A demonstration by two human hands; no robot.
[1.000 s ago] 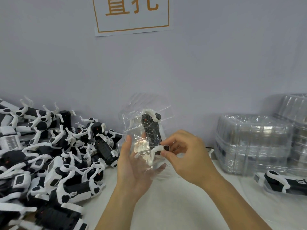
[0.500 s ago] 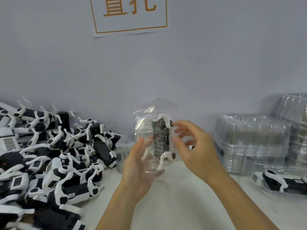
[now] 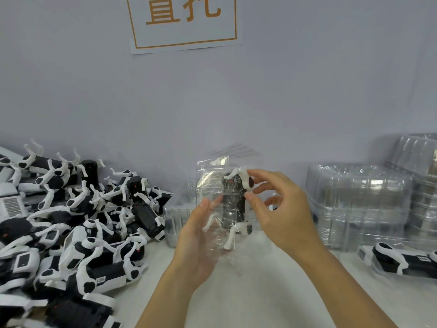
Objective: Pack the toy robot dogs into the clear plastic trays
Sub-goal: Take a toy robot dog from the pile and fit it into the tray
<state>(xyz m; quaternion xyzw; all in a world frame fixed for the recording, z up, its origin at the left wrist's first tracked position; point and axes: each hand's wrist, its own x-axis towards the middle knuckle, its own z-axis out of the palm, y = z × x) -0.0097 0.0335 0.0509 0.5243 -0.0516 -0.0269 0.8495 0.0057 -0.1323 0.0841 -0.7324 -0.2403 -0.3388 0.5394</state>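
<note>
Left hand [image 3: 201, 235] cups clear plastic tray [image 3: 214, 185] from behind, held above white table [image 3: 260, 292]; right hand [image 3: 279, 209] fingers pinch black-and-white toy robot dog [image 3: 235, 200] into it. One packed dog [image 3: 402, 260] lies right; big loose-dog pile [image 3: 71, 221] left unpacked

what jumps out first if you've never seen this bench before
In the middle, two hands hold up a clear tray with a black-and-white toy dog in it. A big heap of the same dogs fills the left of the table, and stacked clear trays stand on the right.
</note>
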